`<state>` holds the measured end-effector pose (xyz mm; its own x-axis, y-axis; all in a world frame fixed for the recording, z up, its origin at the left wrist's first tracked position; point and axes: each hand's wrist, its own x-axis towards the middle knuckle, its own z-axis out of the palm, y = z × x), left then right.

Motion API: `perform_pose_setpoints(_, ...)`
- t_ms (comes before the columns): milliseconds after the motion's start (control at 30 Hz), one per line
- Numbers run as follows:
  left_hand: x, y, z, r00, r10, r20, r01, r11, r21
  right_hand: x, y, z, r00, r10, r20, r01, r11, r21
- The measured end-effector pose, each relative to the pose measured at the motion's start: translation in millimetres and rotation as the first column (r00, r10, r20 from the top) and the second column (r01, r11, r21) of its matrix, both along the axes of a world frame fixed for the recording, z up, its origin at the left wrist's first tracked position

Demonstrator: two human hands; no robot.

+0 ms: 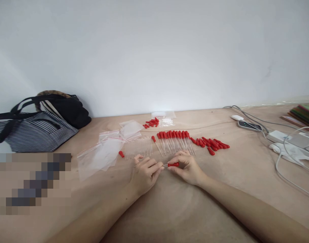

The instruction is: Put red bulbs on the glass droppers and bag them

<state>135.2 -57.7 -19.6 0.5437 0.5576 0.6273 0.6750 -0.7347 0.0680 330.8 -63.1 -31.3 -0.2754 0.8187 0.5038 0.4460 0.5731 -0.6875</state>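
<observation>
Between my hands lies a glass dropper tube with a red rubber bulb (173, 164) at its right end. My left hand (147, 171) pinches the clear tube, most of which its fingers hide. The thumb and fingers of my right hand (187, 167) close on the red bulb. Just beyond stands a row of red-capped droppers (176, 140), laid side by side. Bare clear tubes (138, 147) lie in a row to their left, beside a single loose red bulb (121, 154). A pile of red bulbs (213, 144) sits to the right.
Clear zip bags (101, 153) spread at the left. Farther back are a small heap of red bulbs (151, 123) and a bag by thin clear tubes (166, 121). A striped bag (43, 130) stands far left; cables, a black device (249, 126) and a power strip (296, 140) lie right.
</observation>
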Motion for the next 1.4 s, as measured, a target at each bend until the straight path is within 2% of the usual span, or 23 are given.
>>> perform_pose_setpoints(133, 1.2, -0.6, -0.7, 1.0, -0.024, 0.01, 0.024, 1.0, 0.001, -2.5, 0.0, 0.7, 0.999, 0.022, -0.026, -0.022, 1.0, 0.006)
perform_pose_setpoints(533, 2.3, -1.7, 1.0, 1.0, -0.023, -0.018, 0.021, 0.996, -0.086, -1.7, -3.4, 4.5, 0.991, 0.099, 0.092, -0.099, 0.995, -0.005)
perform_pose_setpoints(667, -0.5, 0.1, 10.1, 0.999, 0.033, 0.028, -0.028, 0.984, -0.176, 13.7, -1.9, 6.8, 0.995, -0.031, 0.092, 0.031, 1.0, 0.003)
perform_pose_setpoints(767, -4.7, 6.4, 22.0, 0.993, 0.101, 0.055, -0.076, 0.934, -0.349, 33.8, 6.3, 6.6, 0.983, -0.182, -0.001, 0.182, 0.983, 0.01)
perform_pose_setpoints(833, -6.5, 15.5, 30.1, 0.982, 0.148, 0.116, -0.067, 0.854, -0.516, 48.9, 13.6, 6.7, 0.955, -0.291, -0.058, 0.29, 0.957, -0.026)
perform_pose_setpoints(900, -6.1, 28.8, 36.5, 0.956, 0.216, 0.197, -0.03, 0.744, -0.668, 63.1, 19.9, 8.6, 0.907, -0.417, -0.052, 0.412, 0.907, -0.087)
perform_pose_setpoints(967, -2.2, 44.8, 40.0, 0.929, 0.312, 0.199, -0.053, 0.645, -0.763, 75.1, 23.7, 12.8, 0.853, -0.52, 0.04, 0.52, 0.842, -0.145)
perform_pose_setpoints(1000, 1.1, 53.2, 40.5, 0.913, 0.373, 0.166, -0.106, 0.609, -0.786, 80.2, 24.5, 15.6, 0.823, -0.556, 0.112, 0.568, 0.809, -0.155)
perform_pose_setpoints(1100, 14.6, 76.5, 37.8, 0.891, 0.435, 0.132, -0.187, 0.616, -0.765, 91.6, 24.1, 24.7, 0.687, -0.638, 0.347, 0.701, 0.708, -0.087)
perform_pose_setpoints(1200, 29.3, 92.8, 33.3, 0.883, 0.462, 0.088, -0.264, 0.641, -0.72, 99.3, 23.2, 31.2, 0.557, -0.665, 0.498, 0.773, 0.634, -0.018)
perform_pose_setpoints(1400, 46.3, 106.7, 30.5, 0.887, 0.45, -0.105, -0.402, 0.642, -0.653, 110.2, 25.5, 36.1, 0.488, -0.633, 0.602, 0.807, 0.589, -0.035)
